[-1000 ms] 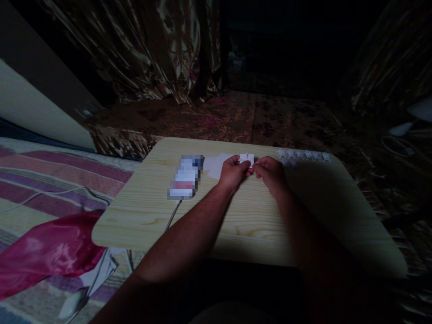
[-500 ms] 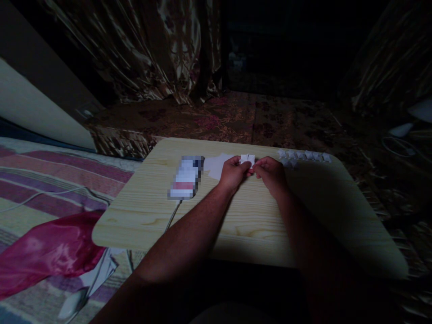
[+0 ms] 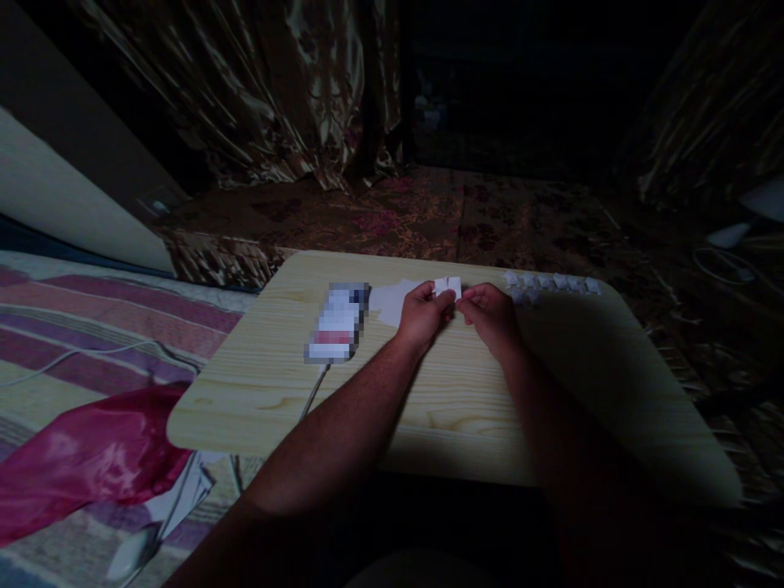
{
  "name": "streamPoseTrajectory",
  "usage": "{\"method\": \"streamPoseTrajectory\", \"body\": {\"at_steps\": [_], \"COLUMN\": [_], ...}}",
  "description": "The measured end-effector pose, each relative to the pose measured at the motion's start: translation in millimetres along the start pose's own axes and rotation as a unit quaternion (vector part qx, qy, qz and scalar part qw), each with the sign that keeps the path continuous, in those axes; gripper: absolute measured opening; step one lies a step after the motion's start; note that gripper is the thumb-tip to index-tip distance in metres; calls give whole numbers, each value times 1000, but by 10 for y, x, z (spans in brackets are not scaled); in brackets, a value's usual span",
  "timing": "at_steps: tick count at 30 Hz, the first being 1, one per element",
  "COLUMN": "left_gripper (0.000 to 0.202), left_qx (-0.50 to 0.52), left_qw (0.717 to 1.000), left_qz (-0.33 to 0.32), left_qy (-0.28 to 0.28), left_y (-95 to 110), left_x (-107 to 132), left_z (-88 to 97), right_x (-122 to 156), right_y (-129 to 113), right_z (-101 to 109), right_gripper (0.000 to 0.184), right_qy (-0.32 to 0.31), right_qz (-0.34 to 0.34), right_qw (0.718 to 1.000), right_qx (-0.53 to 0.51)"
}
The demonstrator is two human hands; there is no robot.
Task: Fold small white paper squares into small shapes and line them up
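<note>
My left hand [image 3: 422, 314] and my right hand [image 3: 490, 314] meet over the far middle of a light wooden table [image 3: 380, 392]. Both pinch a small folded white paper piece [image 3: 447, 287] that sticks up between the fingertips. A flat white paper sheet [image 3: 392, 299] lies on the table just left of my left hand. A row of several small folded white paper pieces [image 3: 551, 282] lies along the far right edge, beyond my right hand.
A blurred white device [image 3: 336, 321] with a cable [image 3: 314, 390] lies left of the sheet. A red satin cloth [image 3: 86, 453] and a striped mat [image 3: 98, 327] are on the floor at left. Dark patterned curtains [image 3: 245, 90] hang behind.
The hands and the folded piece have barely shifted; my right hand's fingertips moved slightly on the paper.
</note>
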State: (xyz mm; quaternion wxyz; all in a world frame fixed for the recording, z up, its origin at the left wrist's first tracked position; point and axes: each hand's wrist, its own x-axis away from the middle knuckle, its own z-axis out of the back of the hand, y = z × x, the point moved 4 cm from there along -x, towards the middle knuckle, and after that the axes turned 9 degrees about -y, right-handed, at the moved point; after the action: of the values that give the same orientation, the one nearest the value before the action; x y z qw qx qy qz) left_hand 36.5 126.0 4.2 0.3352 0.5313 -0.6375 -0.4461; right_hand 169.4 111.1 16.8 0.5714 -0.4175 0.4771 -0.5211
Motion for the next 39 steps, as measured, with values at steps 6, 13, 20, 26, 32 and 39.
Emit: {"method": "streamPoseTrajectory", "body": {"at_steps": [6,13,20,26,32,39], "left_gripper": [27,29,26,26,24,25], "left_qx": [-11,-19,-23,-12,-9,-1], "left_qw": [1000,1000,999,1000,1000,1000], "left_qz": [-3,0,21,24,16,16], "left_qy": [-10,-24,-19,-16,-24,-21], "left_y": [-10,-47,-45,-50,-45,-33], "left_x": [7,-2,2,8,8,17], "left_z": [0,-2,9,0,-9,-19], "right_x": [23,55,49,46,54,53], "right_y": [-8,-49,-37,-35,-52,-43], "right_z": [-7,6,4,-3,7,19], "right_gripper": [24,19,16,16,17,18], "right_qy": [-18,-18,-21,-26,-27,-18], "right_qz": [-5,-3,-3,-1,10,20], "right_qw": [1000,998,998,998,997,996], "right_qx": [10,58,61,60,72,90]}}
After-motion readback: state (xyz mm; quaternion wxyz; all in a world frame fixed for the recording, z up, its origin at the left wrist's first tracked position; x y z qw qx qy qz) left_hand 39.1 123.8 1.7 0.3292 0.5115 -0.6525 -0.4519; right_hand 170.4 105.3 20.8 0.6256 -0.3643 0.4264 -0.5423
